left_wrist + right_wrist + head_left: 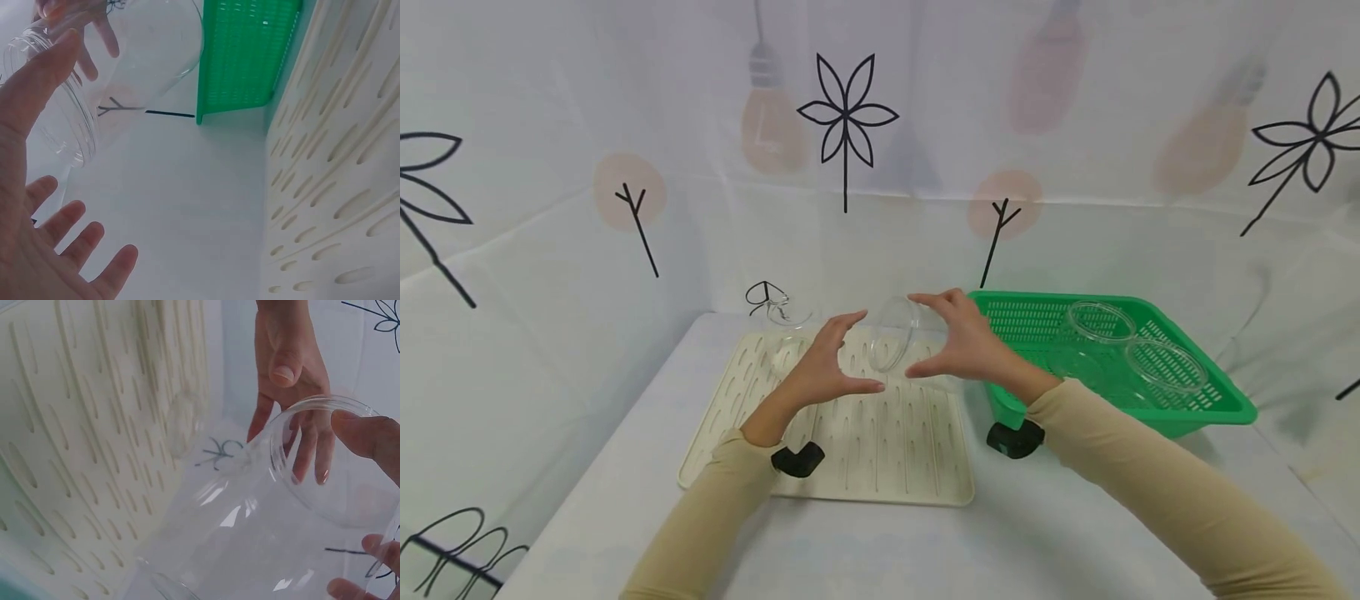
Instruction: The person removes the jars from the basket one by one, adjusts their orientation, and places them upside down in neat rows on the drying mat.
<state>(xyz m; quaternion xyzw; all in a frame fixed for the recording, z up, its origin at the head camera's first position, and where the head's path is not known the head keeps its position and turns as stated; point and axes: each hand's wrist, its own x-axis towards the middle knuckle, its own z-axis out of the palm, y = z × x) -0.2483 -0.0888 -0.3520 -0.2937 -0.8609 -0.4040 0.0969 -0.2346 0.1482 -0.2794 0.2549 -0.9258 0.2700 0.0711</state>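
Held jar [231, 519]: midair, right hand [968, 340] fingers gripping it; left hand [822, 368] alongside, fingers spread.
Drying mat [880, 442]: one jar [787, 346] on already.
Green basket [1225, 411]: two jars [1084, 346] left; about midway, seemingly.

Bright, even, slightly cool light fills the head view, its source out of frame; soft, faint shadows lie on the worktop [895, 550] below the left grip [820, 367] and right grip [966, 342]. Wide-angle stretch shows toward the edges, well away from both grips. Between them, the clear jar [910, 333] almost fades into its pale surroundings. The left wrist view is dimmer and bluish, its near grip shaded. In the right wrist view, haze softens the tray [81, 425] farther from the grip, while white glare streaks the jar
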